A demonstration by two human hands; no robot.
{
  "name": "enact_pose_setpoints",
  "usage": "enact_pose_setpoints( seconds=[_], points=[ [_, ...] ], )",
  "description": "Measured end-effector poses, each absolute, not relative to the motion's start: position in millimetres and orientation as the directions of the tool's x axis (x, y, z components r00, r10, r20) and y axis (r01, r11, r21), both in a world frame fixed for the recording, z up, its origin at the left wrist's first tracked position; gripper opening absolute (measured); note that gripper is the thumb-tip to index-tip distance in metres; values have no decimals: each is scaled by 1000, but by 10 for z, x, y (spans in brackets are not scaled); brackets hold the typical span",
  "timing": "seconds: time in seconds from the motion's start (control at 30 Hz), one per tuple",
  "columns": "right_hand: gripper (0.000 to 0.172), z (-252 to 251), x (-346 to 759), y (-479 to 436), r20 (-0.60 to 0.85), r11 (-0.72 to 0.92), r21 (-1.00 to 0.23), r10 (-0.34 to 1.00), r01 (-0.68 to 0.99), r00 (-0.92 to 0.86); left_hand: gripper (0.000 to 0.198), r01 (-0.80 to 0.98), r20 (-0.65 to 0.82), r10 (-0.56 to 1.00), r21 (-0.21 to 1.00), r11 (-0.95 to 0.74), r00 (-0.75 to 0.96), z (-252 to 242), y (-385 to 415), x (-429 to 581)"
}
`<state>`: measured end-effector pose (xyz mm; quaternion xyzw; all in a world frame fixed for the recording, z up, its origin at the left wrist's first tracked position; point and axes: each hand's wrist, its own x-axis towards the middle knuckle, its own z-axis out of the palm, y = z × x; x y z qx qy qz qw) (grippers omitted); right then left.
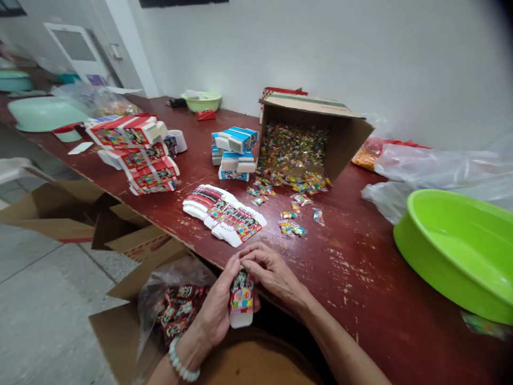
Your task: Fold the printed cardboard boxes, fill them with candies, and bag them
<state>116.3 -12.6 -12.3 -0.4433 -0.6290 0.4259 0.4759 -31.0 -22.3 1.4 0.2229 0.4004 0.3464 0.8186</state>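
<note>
— Saw what in the hands?
— Made out a small printed box (241, 299), upright, just off the near edge of the table (360, 278). Found it clasped from the side in the left hand (216, 313), fingers wrapped round its body. Found the right hand (272, 272) closed on its top end, fingertips pinching there.
— Noted anything on the wrist?
— Noted a pale bead bracelet (180, 363) on the left one.
— Spotted anything on the tabletop close by?
— Picked out a fan of flat cartons (224, 214) just beyond the hands. Made out stacks behind it: red boxes (138, 155) to the left, blue boxes (234, 152) in the middle. Noticed loose candy packets (292, 216) near the mouth of a tipped cardboard box (344, 139), and a green basin (460, 251) well apart at the right.
— And below the table edge?
— Glimpsed an open floor carton (120, 331) beside the left hand, holding a clear bag of printed boxes (180, 310).
</note>
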Motion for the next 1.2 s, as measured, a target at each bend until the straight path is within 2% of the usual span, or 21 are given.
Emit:
enact_pose_setpoints(
  seconds=[0.1, 0.17, 0.23, 0.3, 0.4, 0.47, 0.53, 0.6, 0.67, 0.73, 0.8, 0.9, 1.03, 1.2],
  points=[
    [21, -163, 1571, 5, 249, 207, -885, 967, 417, 49, 54, -364, -455, 713, 637, 679, 533, -97, -369, -371],
    [28, -203, 1891, 101, 262, 33, -772, 926, 635, 270, 46, -263, -501, 658, 646, 717, 562, -180, -419, -470],
    [31, -271, 2155, 176, 219, -196, -624, 886, 757, 410, 40, -170, -532, 647, 686, 707, 546, -243, -400, -627],
    [28, -356, 2319, 216, 168, -303, -554, 872, 776, 460, 36, -63, -517, 666, 763, 643, 538, -267, -315, -833],
    [21, -459, 2427, 228, 146, -298, -589, 875, 752, 461, 29, 262, -516, 596, 847, 463, 615, -222, -148, -1150],
    [20, -473, 2469, 217, 144, -278, -637, 873, 719, 466, 28, 473, -573, 483, 819, 324, 662, -159, -70, -1285],
    [25, -425, 2487, 182, 143, -259, -697, 864, 669, 483, 27, 547, -604, 403, 796, 260, 687, -92, -31, -1310],
    [34, -313, 2431, 110, 137, -222, -758, 865, 614, 482, 23, 458, -550, 435, 835, 305, 713, -37, -16, -1232],
    [38, -157, 2255, 2, 100, -130, -848, 912, 513, 397, 25, 277, -462, 530, 877, 394, 711, -1, -8, -1087],
    [33, 3, 1970, -119, 57, -5, -951, 980, 311, 190, 29, 110, -395, 615, 887, 448, 683, 22, -4, -924],
    [24, 122, 1651, -217, 109, 99, -973, 993, 208, 35, 31, 45, -359, 653, 894, 446, 666, 45, -14, -783],
    [18, 178, 1298, -268, 252, 244, -936, 968, 252, -2, 30, 63, -322, 677, 924, 378, 662, 93, -53, -655],
    [10, 148, 1208, -220, 306, 309, -880, 950, 361, -68, 32, 99, -283, 699, 951, 293, 657, 136, -96, -611],
    [7, 204, 1306, -195, 470, 520, -743, 854, 421, -224, 35, 35, -241, 728, 958, 286, 642, 87, -90, -602]
  ],
)
